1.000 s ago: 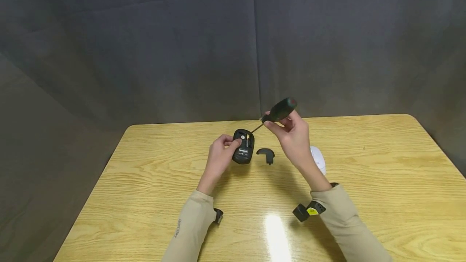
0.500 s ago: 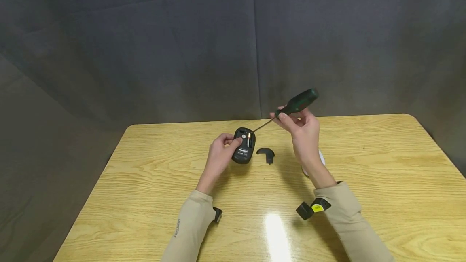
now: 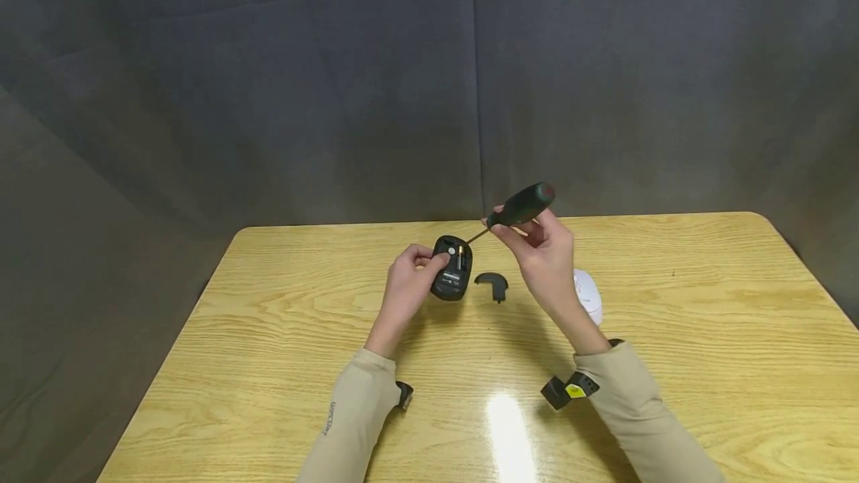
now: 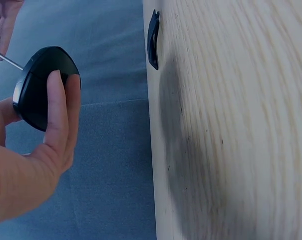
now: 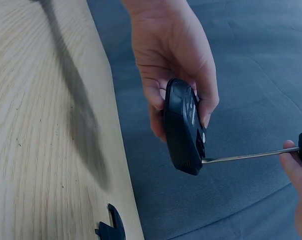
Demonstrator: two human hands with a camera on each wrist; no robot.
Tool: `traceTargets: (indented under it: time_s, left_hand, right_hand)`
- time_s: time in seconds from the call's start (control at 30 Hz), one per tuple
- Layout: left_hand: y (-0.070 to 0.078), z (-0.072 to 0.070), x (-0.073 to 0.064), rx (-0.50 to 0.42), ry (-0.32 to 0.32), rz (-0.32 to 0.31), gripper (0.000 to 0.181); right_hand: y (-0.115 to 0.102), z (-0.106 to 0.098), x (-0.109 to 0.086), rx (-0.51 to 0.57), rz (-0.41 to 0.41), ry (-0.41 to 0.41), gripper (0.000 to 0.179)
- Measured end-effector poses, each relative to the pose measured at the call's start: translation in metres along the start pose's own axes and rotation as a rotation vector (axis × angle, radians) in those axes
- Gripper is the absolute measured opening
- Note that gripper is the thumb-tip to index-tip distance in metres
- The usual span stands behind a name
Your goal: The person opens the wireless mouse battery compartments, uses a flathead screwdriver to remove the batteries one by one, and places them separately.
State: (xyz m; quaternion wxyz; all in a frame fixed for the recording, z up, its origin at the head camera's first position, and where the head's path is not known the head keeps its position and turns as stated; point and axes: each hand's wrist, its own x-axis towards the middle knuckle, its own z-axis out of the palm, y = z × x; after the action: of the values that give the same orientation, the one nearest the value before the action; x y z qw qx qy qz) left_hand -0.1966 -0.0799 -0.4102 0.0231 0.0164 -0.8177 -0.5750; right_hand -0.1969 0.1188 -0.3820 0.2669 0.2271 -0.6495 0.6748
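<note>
My left hand (image 3: 411, 279) grips a black computer mouse (image 3: 444, 288) above the table, underside facing me, thumb across it. Its battery compartment is uncovered, and a battery (image 3: 460, 256) lies inside. In my right hand (image 3: 546, 256) I hold a screwdriver (image 3: 526, 205) with a dark green handle, fingers near the front of the handle. In the right wrist view the screwdriver's shaft (image 5: 251, 156) reaches the mouse's underside, its tip right at the end of the open compartment. In the left wrist view, fingers (image 4: 58, 112) spread over the mouse's top shell (image 4: 35, 95).
A curved black battery cover (image 3: 495, 283) lies on the wooden table (image 3: 268, 364), right of the mouse. Partly behind my right wrist sits a white rounded object (image 3: 587, 295). A dark cloth (image 3: 335, 95) hangs past the table's far edge.
The screwdriver's handle swung out to the upper right, then came back down and left, with its tip staying at the mouse. The left hand and mouse barely moved.
</note>
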Motion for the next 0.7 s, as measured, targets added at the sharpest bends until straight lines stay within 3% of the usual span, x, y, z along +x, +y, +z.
traceTargets:
  time_s: [0.17,0.43,0.6,0.7]
  left_hand:
    - [0.0,-0.001,-0.002,0.007,-0.011,0.011,0.031]
    - [0.0,-0.003,-0.004,0.026,-0.073,0.07,0.028]
    - [-0.001,-0.004,-0.005,0.029,-0.087,0.089,0.026]
    - [0.0,-0.004,-0.005,0.024,-0.088,0.088,0.025]
  right_hand:
    - [-0.001,-0.002,0.001,-0.007,0.025,-0.027,0.025]
    - [-0.003,-0.007,0.004,0.039,0.146,-0.138,0.019]
    - [-0.001,-0.011,0.007,0.149,0.246,-0.166,0.017]
    - [0.002,-0.012,0.007,0.22,0.29,-0.14,0.019]
